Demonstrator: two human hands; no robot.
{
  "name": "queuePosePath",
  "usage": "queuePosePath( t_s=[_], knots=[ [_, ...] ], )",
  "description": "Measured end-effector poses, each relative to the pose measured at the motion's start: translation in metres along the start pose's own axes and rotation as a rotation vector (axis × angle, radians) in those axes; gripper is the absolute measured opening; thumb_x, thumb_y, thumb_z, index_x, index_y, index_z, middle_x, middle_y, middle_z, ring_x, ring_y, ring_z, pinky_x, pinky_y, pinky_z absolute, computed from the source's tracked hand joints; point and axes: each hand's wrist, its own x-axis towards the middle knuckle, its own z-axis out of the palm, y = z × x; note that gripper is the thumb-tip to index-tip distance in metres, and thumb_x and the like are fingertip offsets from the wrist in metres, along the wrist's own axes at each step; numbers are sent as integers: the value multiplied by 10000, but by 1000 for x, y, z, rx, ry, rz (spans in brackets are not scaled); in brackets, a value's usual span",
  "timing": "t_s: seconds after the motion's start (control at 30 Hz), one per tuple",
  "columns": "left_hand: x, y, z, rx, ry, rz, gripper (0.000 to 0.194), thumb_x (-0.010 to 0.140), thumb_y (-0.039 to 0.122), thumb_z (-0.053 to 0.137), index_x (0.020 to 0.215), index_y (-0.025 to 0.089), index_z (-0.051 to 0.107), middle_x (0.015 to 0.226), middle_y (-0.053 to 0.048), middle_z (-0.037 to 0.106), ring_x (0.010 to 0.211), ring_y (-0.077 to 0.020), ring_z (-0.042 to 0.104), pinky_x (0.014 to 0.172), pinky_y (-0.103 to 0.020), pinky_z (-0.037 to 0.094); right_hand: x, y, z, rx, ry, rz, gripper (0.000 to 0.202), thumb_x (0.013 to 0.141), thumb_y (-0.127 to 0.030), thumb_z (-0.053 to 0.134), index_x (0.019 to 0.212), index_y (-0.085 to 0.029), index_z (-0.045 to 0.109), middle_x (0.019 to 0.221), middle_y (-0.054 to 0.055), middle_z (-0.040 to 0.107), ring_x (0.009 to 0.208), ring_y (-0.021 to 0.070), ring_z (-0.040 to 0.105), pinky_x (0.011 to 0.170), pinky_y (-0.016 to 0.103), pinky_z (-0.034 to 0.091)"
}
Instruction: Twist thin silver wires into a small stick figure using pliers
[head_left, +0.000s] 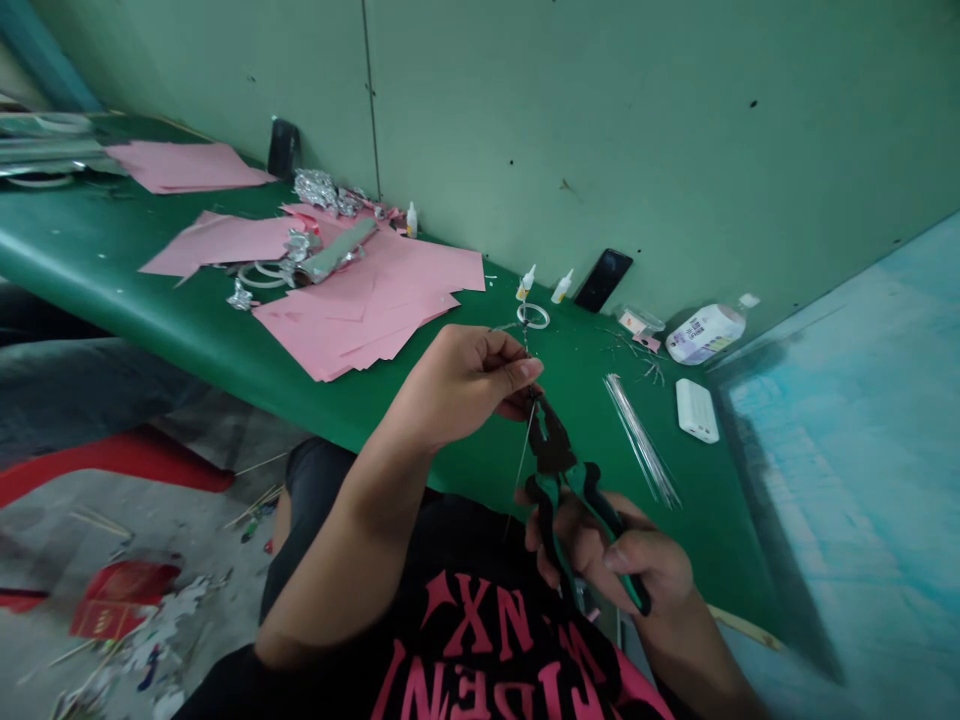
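Observation:
My left hand [480, 380] pinches a thin metal wire [523, 455] between thumb and fingers, above the green table. A twisted length of the wire rises above the fingertips, and a straight end hangs down toward my shirt. My right hand [630, 560] is wrapped round the handles of combination pliers [555, 450] with green and black grips. The handles are spread apart, and the pliers' jaws point up at the wire just below my left fingers. Whether the jaws touch the wire I cannot tell. A bundle of straight wires [641, 440] lies on the table to the right.
Pink paper sheets [375, 310] and crumpled foil [319, 188] cover the table's left part. Behind my hands are small glue bottles [562, 287], a white ring [534, 317] and a phone [604, 280]. A white plastic bottle [705, 333] and white box [697, 410] stand right. Someone's leg [90, 390] shows left.

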Motion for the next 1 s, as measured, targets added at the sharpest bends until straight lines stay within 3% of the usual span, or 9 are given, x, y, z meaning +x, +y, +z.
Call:
queuePosePath(
  t_s=[0.23, 0.37, 0.63, 0.83, 1.0],
  knots=[
    [1, -2, -1, 34, 3, -4, 158, 846, 262, 651, 737, 148, 657, 675, -21, 703, 597, -159, 719, 571, -251, 618, 1, 3, -1, -15, 5, -4, 179, 663, -270, 609, 767, -229, 749, 844, 74, 668, 711, 196, 580, 548, 301, 483],
    [1, -2, -1, 57, 4, 3, 165, 846, 268, 650, 727, 153, 658, 658, -21, 698, 588, -157, 713, 563, -247, 611, 1, 5, -4, -33, 28, -22, 113, 662, -285, 621, 675, -218, 711, 760, 63, 635, 707, 213, 593, 594, 341, 488],
    [2, 1, -1, 78, -10, 45, 143, 824, 245, 646, 707, 162, 652, 663, -18, 703, 595, -153, 704, 568, -253, 612, 1, -1, 2, -54, 82, 52, 78, 633, -317, 660, 631, -248, 697, 841, 83, 683, 728, 235, 592, 525, 324, 409],
    [4, 2, -3, 133, -29, 80, 147, 816, 253, 644, 698, 165, 653, 662, -14, 683, 598, -151, 694, 573, -255, 612, 2, -4, 2, 10, 13, 70, 227, 585, -225, 601, 765, -187, 736, 852, 90, 705, 616, 175, 567, 547, 303, 412],
    [4, 2, -5, 163, -48, 97, 163, 818, 273, 648, 692, 169, 645, 648, -5, 665, 597, -151, 689, 574, -253, 605, -2, -2, -4, 8, -24, 67, 251, 639, -227, 621, 848, -173, 750, 935, 102, 709, 639, 163, 598, 577, 295, 431]
  ],
)
